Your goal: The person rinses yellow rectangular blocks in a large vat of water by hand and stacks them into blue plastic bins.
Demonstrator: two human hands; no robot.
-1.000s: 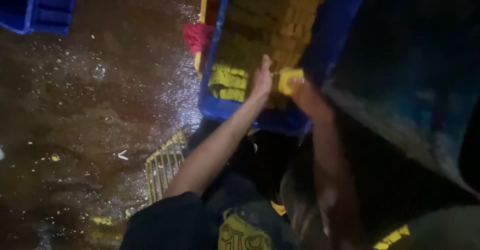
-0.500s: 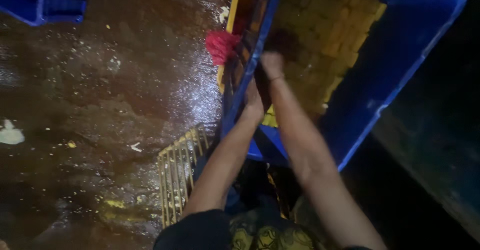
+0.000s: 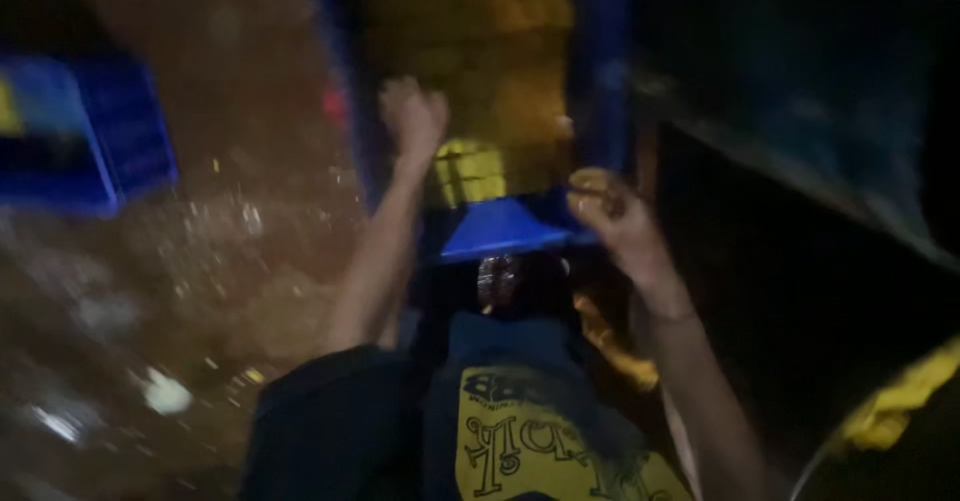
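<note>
Dark short sleeves, bare forearms — dark top w/ yellow printed panel (image 3: 540, 441).

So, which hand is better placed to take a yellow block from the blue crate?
Probably left: the left hand is raised beside the yellow blocks; the right hand is at the blue plastic crate's near rim.

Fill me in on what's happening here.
A person stands over a blue crate packed with yellow blocks. The left hand is on the crate's left wall and the right hand on its near right corner; the picture is too blurred to tell how tightly either hand grips. The crate sits on a wet brown floor, and a second blue crate lies off to the left.
</note>
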